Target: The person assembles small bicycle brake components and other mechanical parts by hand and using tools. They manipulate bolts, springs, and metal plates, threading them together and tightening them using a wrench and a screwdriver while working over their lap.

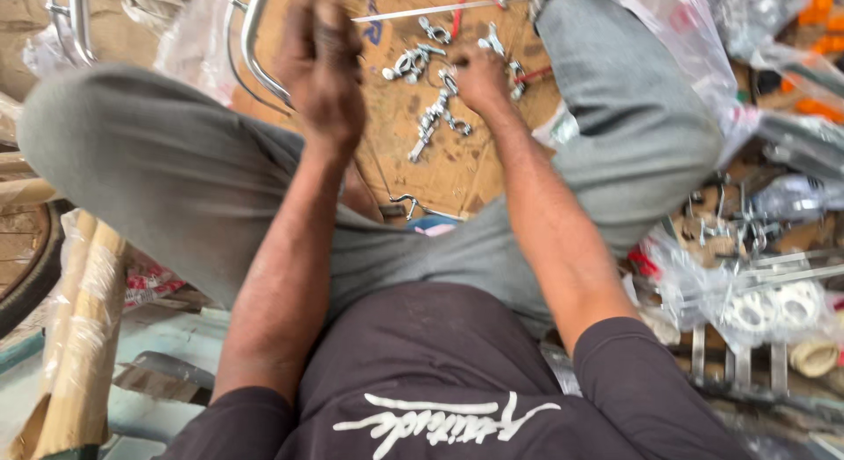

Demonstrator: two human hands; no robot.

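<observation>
Cluttered workshop floor, seen straight down from a seated person's head. Nearest: dark short-sleeved shirt (pixel 440 381) with pale lettering, then grey trousers (pixel 176 170), knees spread wide so the work sits between them within easy reach.

Left hand (pixel 321 64) raised close to the camera, blurred, fingers curled in a loose fist; whether it grips anything cannot be told. Right hand (pixel 479 77) lower, down on the flat brown cardboard sheet (pixel 440 161), fingertips closed on one of the small shiny chrome metal brackets (pixel 435 117) lying there. More of these fittings are scattered just beyond and left of that hand, laid out loose for picking.

Left side: cardboard-wrapped long tubes (pixel 79 337) under clear film, and part of a black tyre (pixel 31 275), cut by the frame edge. Right side: clear plastic bags of metal parts (pixel 756 302), including white toothed discs, contents hard to sort. Far left top: curved chrome tubing (pixel 255 47). Thin silver rod (pixel 422 11) crosses the top. Orange items in the top right corner are too blurred to identify.
</observation>
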